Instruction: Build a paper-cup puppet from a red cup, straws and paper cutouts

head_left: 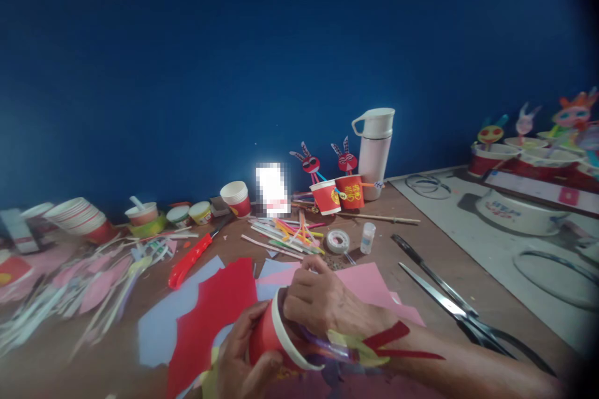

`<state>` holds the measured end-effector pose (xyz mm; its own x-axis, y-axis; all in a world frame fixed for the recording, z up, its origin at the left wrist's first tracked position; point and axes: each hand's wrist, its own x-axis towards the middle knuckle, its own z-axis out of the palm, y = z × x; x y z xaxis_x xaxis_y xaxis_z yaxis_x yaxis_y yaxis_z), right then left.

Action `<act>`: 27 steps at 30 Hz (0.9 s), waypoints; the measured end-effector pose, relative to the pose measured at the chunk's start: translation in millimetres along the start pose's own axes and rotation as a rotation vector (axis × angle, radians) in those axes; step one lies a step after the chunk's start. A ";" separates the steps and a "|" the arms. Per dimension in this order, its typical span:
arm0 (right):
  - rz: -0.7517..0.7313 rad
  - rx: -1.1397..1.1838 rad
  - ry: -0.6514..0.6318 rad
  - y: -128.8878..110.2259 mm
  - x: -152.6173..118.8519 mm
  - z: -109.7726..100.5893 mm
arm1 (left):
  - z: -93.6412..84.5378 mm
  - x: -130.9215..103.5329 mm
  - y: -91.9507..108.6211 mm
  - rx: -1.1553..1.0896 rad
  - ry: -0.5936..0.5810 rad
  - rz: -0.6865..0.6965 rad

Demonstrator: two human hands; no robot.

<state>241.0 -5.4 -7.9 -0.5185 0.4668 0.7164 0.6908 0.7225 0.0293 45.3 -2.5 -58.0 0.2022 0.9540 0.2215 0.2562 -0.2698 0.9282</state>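
Note:
A red paper cup [264, 338] with a white rim lies tilted on its side, its mouth facing right. My left hand [246, 352] is wrapped round the cup's outside, with the thumb below. At the mouth, my right hand [316, 299] has its fingers curled and partly inside the rim; what they hold, if anything, is hidden. Purple strips with yellow-green and red paper pieces [369, 349] stick out of the cup across my right wrist.
Black-handled scissors [452, 305] lie at the right, a red-handled knife [194, 259] at the left. Red paper [218, 308], coloured strips [285, 237], a tape roll [337, 240] and a glue bottle [367, 238] lie ahead. Behind stand decorated cups [326, 197] and a white thermos [374, 159].

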 end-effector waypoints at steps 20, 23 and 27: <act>0.129 0.139 0.156 -18.4 -4.7 18.7 | -14.3 -2.7 -4.1 0.371 0.039 0.558; 0.180 0.186 0.182 -20.9 -8.6 21.8 | -14.8 -3.0 -2.7 0.433 0.050 0.618; 0.232 0.226 0.211 -22.5 -11.9 25.0 | -13.6 -6.1 -5.3 0.492 0.043 0.585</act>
<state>219.0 -14.5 -34.5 -0.2297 0.5326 0.8146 0.6371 0.7150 -0.2878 29.8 -5.1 -60.2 0.3996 0.6395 0.6568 0.5124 -0.7499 0.4184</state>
